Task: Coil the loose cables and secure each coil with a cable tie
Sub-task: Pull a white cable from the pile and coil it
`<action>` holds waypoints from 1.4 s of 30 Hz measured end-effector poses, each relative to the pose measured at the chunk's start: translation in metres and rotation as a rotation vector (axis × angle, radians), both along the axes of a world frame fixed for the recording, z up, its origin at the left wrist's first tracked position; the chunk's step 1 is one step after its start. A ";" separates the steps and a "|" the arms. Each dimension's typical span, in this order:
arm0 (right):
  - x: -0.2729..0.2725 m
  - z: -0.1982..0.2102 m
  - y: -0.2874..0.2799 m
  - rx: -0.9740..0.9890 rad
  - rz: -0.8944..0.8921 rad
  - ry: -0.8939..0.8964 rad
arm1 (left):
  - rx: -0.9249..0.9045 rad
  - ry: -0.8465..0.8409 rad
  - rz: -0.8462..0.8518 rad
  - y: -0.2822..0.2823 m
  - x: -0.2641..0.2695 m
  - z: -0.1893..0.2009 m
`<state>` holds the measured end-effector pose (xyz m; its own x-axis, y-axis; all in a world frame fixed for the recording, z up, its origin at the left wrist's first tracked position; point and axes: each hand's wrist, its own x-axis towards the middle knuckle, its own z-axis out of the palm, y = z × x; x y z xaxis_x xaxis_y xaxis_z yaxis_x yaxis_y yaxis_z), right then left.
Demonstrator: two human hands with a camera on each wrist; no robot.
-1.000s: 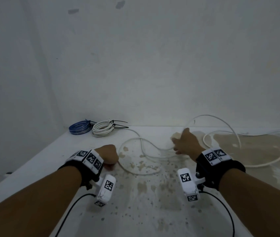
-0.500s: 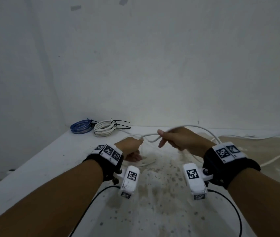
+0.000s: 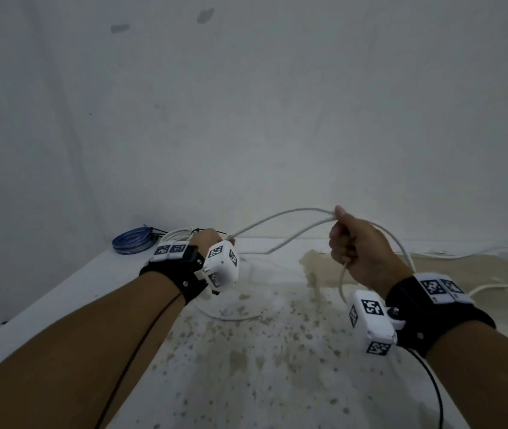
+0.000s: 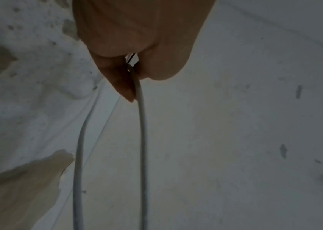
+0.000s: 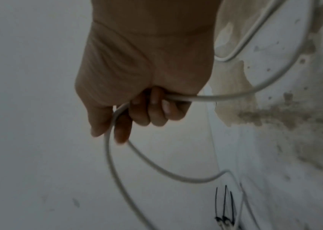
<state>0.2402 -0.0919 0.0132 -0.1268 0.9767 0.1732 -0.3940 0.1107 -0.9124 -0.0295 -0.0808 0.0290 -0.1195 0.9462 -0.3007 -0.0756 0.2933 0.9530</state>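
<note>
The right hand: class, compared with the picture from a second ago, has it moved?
Yes. The right hand has risen off the table and now holds the white cable up in front of the wall.

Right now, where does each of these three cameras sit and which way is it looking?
Head: on the head, facing forward and down at the table; both forearms, left hand, right hand show.
Left wrist: along the left hand at fingers pinching the white cable.
Right wrist: along the right hand at fingers curled round the cable.
All three share that cable.
</note>
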 end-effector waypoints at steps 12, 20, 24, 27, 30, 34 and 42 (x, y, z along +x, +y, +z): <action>-0.031 -0.032 0.016 -0.238 -0.257 -0.813 | 0.351 0.059 0.085 -0.021 0.012 0.064; -0.052 -0.012 -0.011 -0.127 0.297 -1.063 | 0.608 0.226 0.265 -0.025 0.002 0.094; -0.056 0.014 -0.018 -0.020 0.275 -0.923 | 0.642 0.292 0.305 -0.023 -0.005 0.093; -0.053 0.023 -0.015 -0.115 0.169 -0.912 | 0.654 0.278 0.362 -0.024 -0.007 0.095; -0.055 0.021 -0.021 -0.198 0.260 -1.144 | 0.691 0.239 0.470 -0.024 -0.010 0.102; -0.057 0.018 -0.026 -0.244 0.511 -0.904 | 0.696 0.250 0.482 -0.028 -0.019 0.113; -0.054 -0.023 -0.009 -0.486 0.118 -0.720 | 0.702 0.274 0.347 -0.039 -0.013 0.108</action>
